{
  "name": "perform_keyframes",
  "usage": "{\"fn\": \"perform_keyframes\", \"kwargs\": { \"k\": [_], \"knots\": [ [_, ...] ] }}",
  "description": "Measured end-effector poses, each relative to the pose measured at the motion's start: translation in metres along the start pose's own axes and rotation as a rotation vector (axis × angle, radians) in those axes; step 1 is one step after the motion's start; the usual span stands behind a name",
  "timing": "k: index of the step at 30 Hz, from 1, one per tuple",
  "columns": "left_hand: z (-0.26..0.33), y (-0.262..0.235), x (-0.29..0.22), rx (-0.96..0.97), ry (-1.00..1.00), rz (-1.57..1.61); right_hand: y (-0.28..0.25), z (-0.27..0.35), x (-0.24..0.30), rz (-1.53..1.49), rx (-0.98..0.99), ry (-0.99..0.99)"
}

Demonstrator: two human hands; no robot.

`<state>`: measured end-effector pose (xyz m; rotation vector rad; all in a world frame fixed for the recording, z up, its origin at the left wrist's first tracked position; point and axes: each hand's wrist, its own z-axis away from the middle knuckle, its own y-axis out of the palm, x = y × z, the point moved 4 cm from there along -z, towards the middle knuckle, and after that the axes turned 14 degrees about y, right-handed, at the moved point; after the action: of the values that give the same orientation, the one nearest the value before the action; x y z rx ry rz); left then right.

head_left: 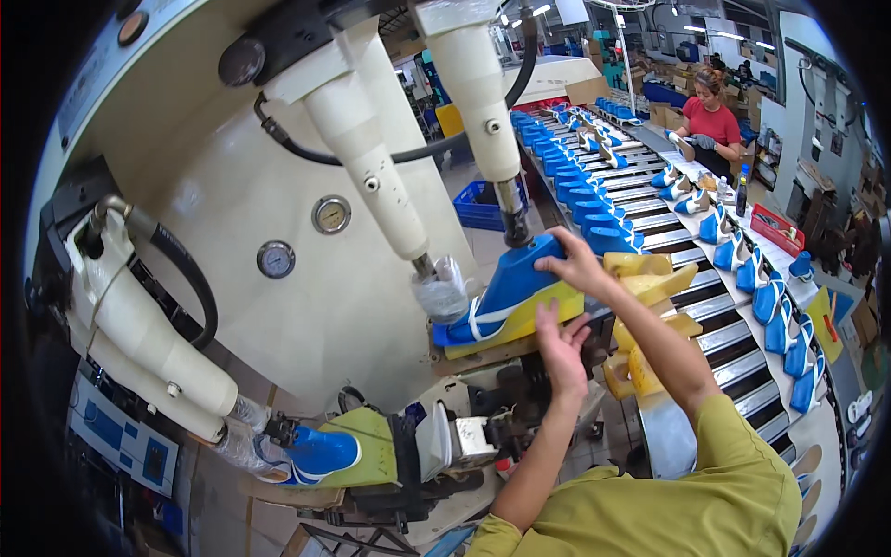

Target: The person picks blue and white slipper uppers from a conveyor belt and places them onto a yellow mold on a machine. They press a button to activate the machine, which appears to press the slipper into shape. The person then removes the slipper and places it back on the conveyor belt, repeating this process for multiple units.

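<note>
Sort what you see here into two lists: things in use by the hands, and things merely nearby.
In use: blue shoe on yellow sole; left hand; right hand; press rod.

Nearby: second blue shoe; conveyor; blue crate; co-worker.

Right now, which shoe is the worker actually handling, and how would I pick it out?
Start at the big cream press machine on the left; under its upper-right ram sits a blue shoe on a yellow sole. The right hand rests on its heel and the left hand at its sole. Unlike the lower blue shoe or those on the conveyor, it has white straps.
</note>
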<state>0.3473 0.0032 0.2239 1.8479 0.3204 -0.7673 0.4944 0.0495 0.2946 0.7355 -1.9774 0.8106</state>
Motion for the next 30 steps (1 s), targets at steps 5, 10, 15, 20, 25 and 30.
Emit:
{"fn": "perform_keyframes", "kwargs": {
  "k": [5,10,15,20,25,30],
  "knots": [
    [-0.029,-0.009,0.010,-0.153,0.012,0.063,-0.002,0.031,0.057,-0.026,-0.043,-0.207],
    [-0.028,-0.010,-0.031,-0.039,-0.040,0.508,0.010,0.074,0.125,0.067,-0.135,-0.457],
    [-0.002,-0.010,-0.067,-0.151,-0.282,0.694,0.013,0.082,0.113,-0.185,0.226,-0.014],
    [0.059,-0.014,-0.055,0.007,-0.438,0.802,0.067,0.033,0.011,0.102,0.216,0.260],
    [0.083,-0.020,-0.035,0.055,-0.681,0.881,0.090,-0.005,-0.022,0.437,0.444,0.319],
    [0.114,-0.016,-0.040,0.127,-0.948,0.759,-0.024,0.040,0.044,0.426,-0.316,0.139]
  ]
}}
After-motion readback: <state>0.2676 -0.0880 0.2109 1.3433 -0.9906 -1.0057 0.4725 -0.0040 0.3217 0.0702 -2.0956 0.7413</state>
